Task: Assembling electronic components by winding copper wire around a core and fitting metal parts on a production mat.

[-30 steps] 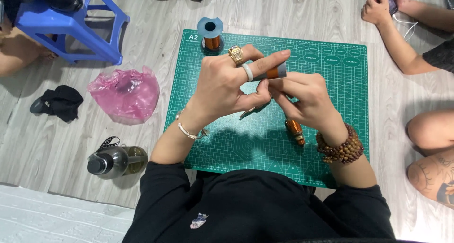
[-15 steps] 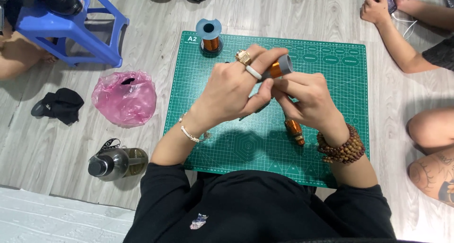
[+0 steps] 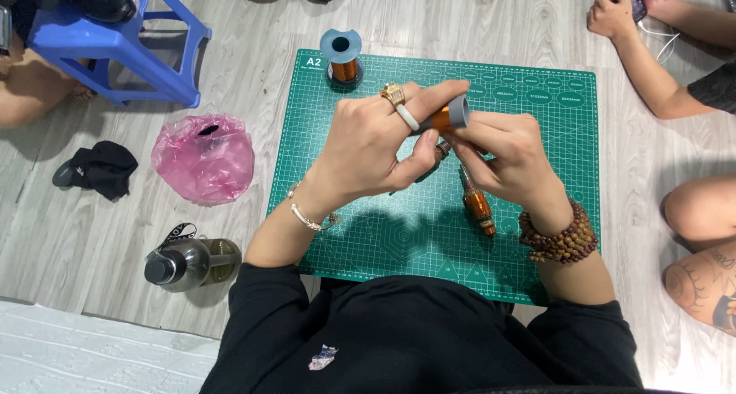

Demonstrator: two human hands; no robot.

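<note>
**Both hands on a small spool over the green mat**

We see the left hand [image 3: 379, 145] and right hand [image 3: 510, 160] meeting above the green cutting mat [image 3: 537, 95], gripping a small spool [image 3: 451, 116] with copper-coloured wire and a grey end cap. Beneath them on the mat lies an orange tool [image 3: 478, 205]. At the mat's far left corner stands another copper wire spool [image 3: 342, 57]. Left of the mat, on the wooden floor, sit a pink plastic bag [image 3: 203, 158] and, nearer, a bottle [image 3: 188, 262].

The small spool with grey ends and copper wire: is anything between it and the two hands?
Nothing visible. The small grey-ended copper wire spool is already in the grip of both the left hand and the right hand, above the green cutting mat.
</note>
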